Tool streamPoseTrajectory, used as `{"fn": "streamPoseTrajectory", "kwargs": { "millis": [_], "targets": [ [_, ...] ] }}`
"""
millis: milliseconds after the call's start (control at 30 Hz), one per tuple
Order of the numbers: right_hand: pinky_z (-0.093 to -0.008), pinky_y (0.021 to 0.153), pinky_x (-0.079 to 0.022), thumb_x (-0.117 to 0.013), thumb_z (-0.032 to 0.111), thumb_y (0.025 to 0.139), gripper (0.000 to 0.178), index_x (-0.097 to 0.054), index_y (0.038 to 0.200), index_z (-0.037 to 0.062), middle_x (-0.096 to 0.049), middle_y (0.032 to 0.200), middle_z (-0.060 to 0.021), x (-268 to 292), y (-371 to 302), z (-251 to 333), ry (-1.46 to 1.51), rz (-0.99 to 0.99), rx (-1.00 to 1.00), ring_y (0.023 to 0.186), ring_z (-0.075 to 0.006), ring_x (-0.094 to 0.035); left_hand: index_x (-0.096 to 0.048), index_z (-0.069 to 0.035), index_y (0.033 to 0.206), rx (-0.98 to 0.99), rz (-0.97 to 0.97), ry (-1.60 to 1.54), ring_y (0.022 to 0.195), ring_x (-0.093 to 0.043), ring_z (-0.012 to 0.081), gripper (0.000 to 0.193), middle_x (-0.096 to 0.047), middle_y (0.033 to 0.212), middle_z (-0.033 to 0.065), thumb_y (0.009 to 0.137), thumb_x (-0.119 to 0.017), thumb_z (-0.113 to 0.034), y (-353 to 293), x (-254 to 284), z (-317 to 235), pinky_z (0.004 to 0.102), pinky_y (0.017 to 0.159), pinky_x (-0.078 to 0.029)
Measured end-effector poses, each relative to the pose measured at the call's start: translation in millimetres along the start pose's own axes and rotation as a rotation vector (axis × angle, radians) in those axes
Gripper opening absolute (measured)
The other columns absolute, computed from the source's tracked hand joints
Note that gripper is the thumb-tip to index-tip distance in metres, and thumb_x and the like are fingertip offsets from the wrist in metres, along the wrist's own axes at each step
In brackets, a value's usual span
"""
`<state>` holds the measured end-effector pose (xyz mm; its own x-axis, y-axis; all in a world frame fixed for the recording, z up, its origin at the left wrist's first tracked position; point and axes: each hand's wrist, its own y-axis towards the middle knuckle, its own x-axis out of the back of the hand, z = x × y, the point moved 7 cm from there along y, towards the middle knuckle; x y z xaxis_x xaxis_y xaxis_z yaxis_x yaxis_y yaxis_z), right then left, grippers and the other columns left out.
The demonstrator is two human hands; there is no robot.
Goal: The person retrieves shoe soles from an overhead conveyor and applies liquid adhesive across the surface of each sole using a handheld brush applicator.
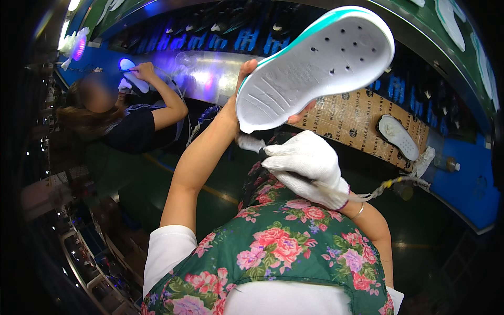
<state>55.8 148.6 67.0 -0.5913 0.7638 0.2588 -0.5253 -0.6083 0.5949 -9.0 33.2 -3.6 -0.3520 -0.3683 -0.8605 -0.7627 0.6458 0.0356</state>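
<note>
The bare left hand (pixel 244 76) has its grip around the tabbed end of a white, teal-edged shoe sole (pixel 310 68), raised between body and worktop (pixel 467 191), probably to present its holed face; the gloved right hand (pixel 307 161) is closed on a brush (pixel 251 143), bristles just below that end, its position likely leaving the sole unobstructed. Printed cardboard (pixel 341 116) carries another sole (pixel 400 136), perhaps shielding the blue surface, while a co-worker (pixel 142 118) sits leftward under purple light.
</note>
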Motion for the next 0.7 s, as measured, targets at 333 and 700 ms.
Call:
{"fn": "streamPoseTrajectory", "kwargs": {
  "millis": [333, 700],
  "targets": [
    [-0.0377, 0.068, -0.050, -0.072, 0.001, 0.065, 0.032, -0.069, 0.097, 0.0040, -0.069, 0.101, -0.0114, -11.6, -6.6, 5.3, -0.195, 0.018, 0.121, 0.078, -0.0254, -0.066, -0.046, 0.000, 0.138, 0.150, -0.063, 0.106, 0.084, -0.058, 0.0341, 0.098, -0.056, 0.106, 0.0265, 0.073, -0.062, -0.072, -7.0, 5.5, 3.9, 0.0377, 0.060, -0.048],
    [-0.0352, 0.071, -0.051, -0.076, -0.001, 0.072, 0.031, -0.071, 0.102, 0.0074, -0.072, 0.101, -0.0100, -5.1, 2.6, -1.5, -0.039, 0.021, -0.012, 0.078, -0.0263, -0.067, -0.044, -0.009, 0.143, 0.033, -0.329, -0.156, 0.098, -0.052, 0.0363, 0.103, -0.047, 0.125, 0.0265, 0.066, -0.066, -0.074, -12.0, 9.7, 4.3, 0.0449, 0.073, -0.046]
  ]
}}
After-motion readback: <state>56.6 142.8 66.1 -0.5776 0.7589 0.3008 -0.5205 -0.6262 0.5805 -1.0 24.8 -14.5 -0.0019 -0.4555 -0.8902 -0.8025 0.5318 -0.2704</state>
